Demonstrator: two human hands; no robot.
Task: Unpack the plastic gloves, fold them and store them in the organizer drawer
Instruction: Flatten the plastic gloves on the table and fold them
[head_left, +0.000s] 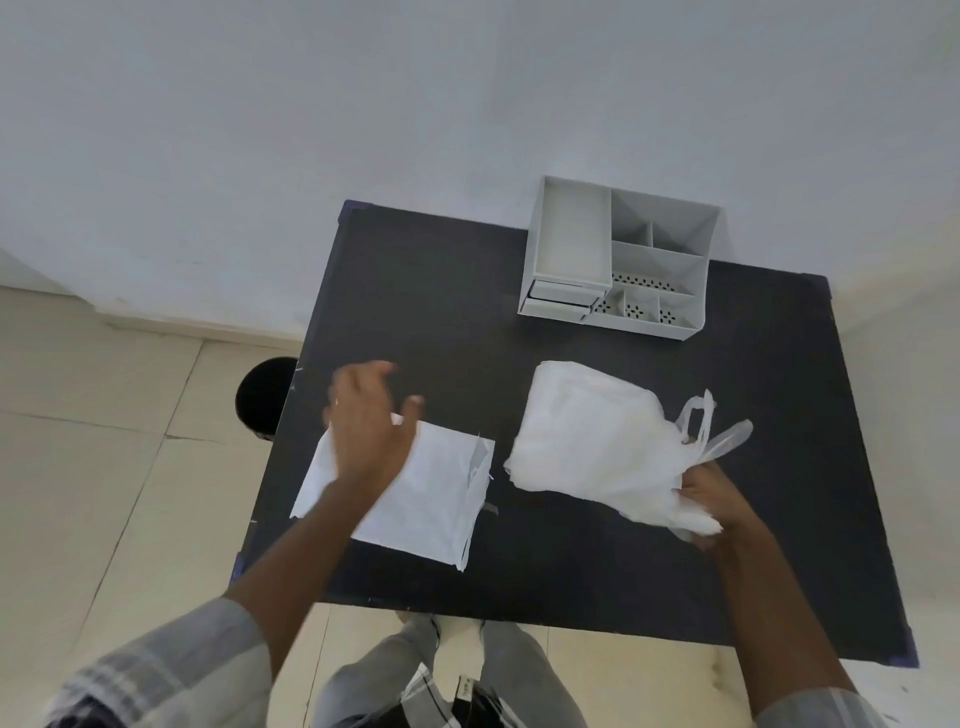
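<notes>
A bundle of thin white plastic gloves (587, 431) lies on the black table (623, 561) at centre right, with loose loops sticking up on its right side. My right hand (717, 504) grips the bundle's near right end. A flat white packet (431, 493) lies to the left of the bundle. My left hand (369, 421), blurred and with fingers spread, hovers over the packet's far left corner and holds nothing. The white organizer (618, 260) stands at the table's far edge, its small drawers (558, 299) at the lower left front.
A dark round bin (262, 397) stands on the tiled floor beside the table's left edge. A pale wall rises behind the table. My legs show below the table's near edge.
</notes>
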